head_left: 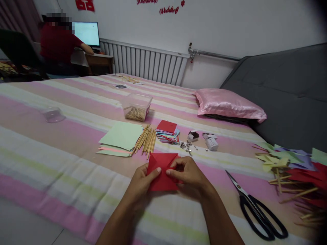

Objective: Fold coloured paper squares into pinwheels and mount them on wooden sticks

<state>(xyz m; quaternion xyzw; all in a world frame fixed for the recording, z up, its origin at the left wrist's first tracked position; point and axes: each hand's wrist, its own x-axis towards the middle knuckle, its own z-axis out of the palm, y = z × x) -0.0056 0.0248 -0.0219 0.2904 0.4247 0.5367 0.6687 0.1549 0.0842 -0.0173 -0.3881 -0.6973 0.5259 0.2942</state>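
– Who holds what?
– A person's left hand (141, 175) grips a creased square of red paper (163, 183) mid-frame, thumb flat on top, other fingers mostly hidden; the right hand (190, 172) pinches its right side, thumb and bent forefinger nearly meeting.
– Around that square?
– Black-handled steel scissors (251, 201) between three and four o'clock; pale-green paper sheets (121, 134) at ten, slender tan sticks (148, 141) at eleven, a stack of small multicoloured paper squares (166, 126) at twelve.
– Beyond?
– A clear plastic box (147, 110) at eleven, a pink satin pillow (230, 103) near two, and a red-shirted person (57, 44) between ten and eleven, beside a lit monitor (88, 33).
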